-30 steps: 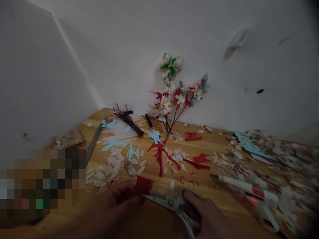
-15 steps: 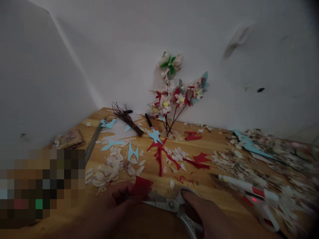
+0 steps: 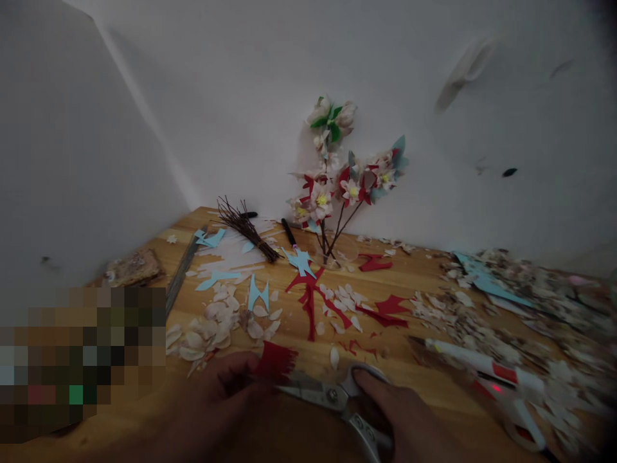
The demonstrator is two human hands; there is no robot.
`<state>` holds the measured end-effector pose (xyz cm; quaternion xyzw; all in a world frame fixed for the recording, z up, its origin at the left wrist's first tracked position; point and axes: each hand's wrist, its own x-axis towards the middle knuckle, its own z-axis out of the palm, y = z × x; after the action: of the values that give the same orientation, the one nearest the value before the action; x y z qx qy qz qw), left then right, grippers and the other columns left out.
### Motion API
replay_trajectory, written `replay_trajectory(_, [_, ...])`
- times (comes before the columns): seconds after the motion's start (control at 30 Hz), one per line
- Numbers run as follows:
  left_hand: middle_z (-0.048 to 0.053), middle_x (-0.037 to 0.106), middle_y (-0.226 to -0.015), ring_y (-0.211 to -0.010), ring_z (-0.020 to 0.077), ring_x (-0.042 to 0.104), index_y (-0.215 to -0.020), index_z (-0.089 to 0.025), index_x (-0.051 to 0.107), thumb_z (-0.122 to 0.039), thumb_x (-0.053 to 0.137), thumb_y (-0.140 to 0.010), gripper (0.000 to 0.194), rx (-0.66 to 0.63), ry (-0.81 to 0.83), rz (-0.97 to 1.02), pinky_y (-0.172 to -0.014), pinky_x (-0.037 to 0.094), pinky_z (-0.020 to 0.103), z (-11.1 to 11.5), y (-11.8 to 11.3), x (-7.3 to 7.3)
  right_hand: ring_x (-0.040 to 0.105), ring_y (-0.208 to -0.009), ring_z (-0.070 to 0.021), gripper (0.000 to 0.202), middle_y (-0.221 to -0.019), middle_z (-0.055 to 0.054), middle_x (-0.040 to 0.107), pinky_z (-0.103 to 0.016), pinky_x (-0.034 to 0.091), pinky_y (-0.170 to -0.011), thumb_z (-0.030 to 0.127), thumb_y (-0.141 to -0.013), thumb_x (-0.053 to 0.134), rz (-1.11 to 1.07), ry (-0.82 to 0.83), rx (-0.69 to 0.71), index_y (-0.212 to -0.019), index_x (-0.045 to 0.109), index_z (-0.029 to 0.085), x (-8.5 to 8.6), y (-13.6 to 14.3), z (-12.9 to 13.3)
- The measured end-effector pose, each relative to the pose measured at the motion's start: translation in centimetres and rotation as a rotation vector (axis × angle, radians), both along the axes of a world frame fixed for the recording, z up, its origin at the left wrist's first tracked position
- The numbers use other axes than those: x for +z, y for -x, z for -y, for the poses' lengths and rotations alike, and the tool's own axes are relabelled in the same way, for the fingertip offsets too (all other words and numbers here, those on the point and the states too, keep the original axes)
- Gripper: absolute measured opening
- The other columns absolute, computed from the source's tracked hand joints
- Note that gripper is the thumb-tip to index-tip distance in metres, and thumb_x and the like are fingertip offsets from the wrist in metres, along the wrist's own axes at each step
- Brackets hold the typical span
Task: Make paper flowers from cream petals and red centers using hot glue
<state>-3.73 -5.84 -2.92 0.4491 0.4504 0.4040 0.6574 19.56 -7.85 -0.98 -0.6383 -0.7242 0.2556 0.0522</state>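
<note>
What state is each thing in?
Left hand: holding red piece
Right hand: holding scissors
Red piece: right edge fringed
Scissors: at red piece, opening unclear
Glue gun: lying down, red light lit
Flowers: assembled, upright
Twigs: bundled
Petals: loose, scattered
Blue scraps: cut, loose
Red scraps: cut, loose

twig bundle (image 3: 248,230) lying near your wall (image 3: 231,103) | you've got flowery branches (image 3: 321,200) standing up | red light (image 3: 497,388) on your glue gun (image 3: 460,354) btw

Metal scissors (image 3: 332,394), smooth wooden table (image 3: 417,276)
</note>
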Motion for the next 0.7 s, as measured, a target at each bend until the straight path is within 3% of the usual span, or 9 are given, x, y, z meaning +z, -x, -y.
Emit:
replay_trajectory(0.27, [-0.001, 0.076, -0.071, -0.073, 0.0191, 0.068, -0.066, -0.024, 0.072, -0.028, 0.075, -0.064, 0.006, -0.022, 0.021, -0.018, -0.068, 0.049, 0.025, -0.2, 0.3, -0.5, 0.065, -0.073, -0.0227, 0.027, -0.083, -0.001, 0.072, -0.026, 0.048, -0.061, 0.032, -0.058, 0.069, -0.096, 0.057, 0.035, -0.085, 0.065, 0.027, 0.3, -0.1, -0.1])
replay_trajectory(0.47, [0.001, 0.075, -0.073, -0.074, 0.0195, 0.067, -0.071, -0.023, 0.073, -0.033, 0.074, -0.065, 0.012, -0.028, -0.042, -0.001, -0.07, 0.048, 0.026, 0.0, 0.5, -1.8, 0.065, -0.086, -0.0288, 0.037, -0.093, -0.006, 0.072, -0.032, 0.049, -0.07, 0.031, -0.057, 0.067, 0.038, 0.107, -0.004, -0.094, 0.066, 0.028, 0.8, -0.1, -0.2])
replay_trajectory(0.7, [0.001, 0.076, -0.072, -0.071, 0.0173, 0.066, -0.067, -0.022, 0.072, -0.025, 0.074, -0.066, 0.004, 0.013, -0.013, 0.015, -0.066, 0.047, 0.024, 0.0, 0.2, -1.6, 0.065, -0.077, -0.0247, 0.027, -0.086, -0.003, 0.072, -0.029, 0.049, -0.065, 0.032, -0.06, 0.066, -0.045, 0.063, 0.025, -0.086, 0.066, 0.027, -0.3, -0.5, -0.1])
